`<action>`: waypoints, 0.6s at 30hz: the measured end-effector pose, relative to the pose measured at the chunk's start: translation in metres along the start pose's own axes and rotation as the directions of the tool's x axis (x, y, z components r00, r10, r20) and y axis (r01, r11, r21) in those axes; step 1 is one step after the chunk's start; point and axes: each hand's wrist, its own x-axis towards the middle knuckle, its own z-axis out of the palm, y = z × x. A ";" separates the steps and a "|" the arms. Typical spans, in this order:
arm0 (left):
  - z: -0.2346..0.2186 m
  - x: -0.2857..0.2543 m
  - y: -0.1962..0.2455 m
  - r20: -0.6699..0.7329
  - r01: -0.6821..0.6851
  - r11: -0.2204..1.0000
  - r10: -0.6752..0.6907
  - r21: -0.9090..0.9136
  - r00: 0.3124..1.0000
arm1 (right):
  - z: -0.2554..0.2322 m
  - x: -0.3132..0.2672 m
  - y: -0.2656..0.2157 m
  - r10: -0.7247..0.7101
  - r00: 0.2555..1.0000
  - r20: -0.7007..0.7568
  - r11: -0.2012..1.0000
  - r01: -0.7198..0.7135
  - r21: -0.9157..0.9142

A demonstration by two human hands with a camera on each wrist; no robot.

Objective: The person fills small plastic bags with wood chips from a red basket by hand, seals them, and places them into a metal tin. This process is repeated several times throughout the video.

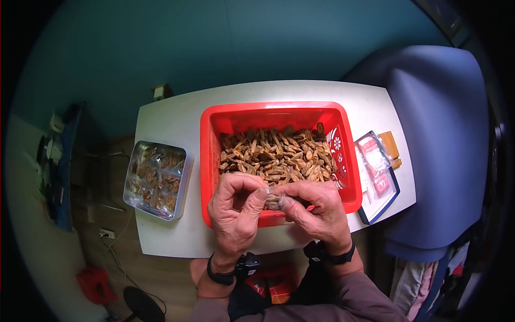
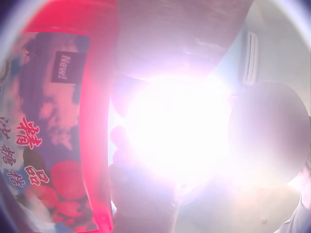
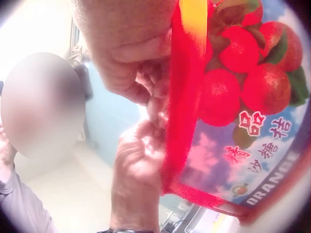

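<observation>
In the head view, a small clear plastic bag with brown dried slices in it is held over the near rim of a red plastic basket. My left hand pinches one side of the bag between thumb and index finger. My right hand pinches the other side. Many brown dried slices fill the basket's bottom beyond the fingers. Both hands meet beside the basket's printed side in the right wrist view, and bright glare hides the fingertips in the left wrist view.
A metal tin of small filled bags stands left on the white table. To the right lie a dark-edged box lid with red and clear packets, and a wooden block. A blue draped cover rises beyond the table's right edge.
</observation>
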 end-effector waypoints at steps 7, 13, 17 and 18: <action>0.004 -0.001 0.004 -0.025 0.070 0.996 -0.072 -0.060 0.997 | -0.002 0.000 -0.001 -0.004 1.000 0.017 1.000 0.003 0.027; 0.003 -0.001 0.006 -0.033 0.133 0.985 -0.137 -0.112 0.990 | -0.004 -0.003 -0.002 0.148 0.989 0.024 0.986 -0.149 0.079; 0.002 0.003 0.003 -0.044 0.216 0.966 -0.224 -0.143 0.974 | 0.000 -0.001 0.003 0.009 0.999 -0.041 1.000 -0.009 0.007; 0.002 0.003 0.004 -0.045 0.215 0.966 -0.224 -0.142 0.974 | 0.001 -0.002 0.004 -0.036 0.997 -0.067 0.999 0.034 -0.031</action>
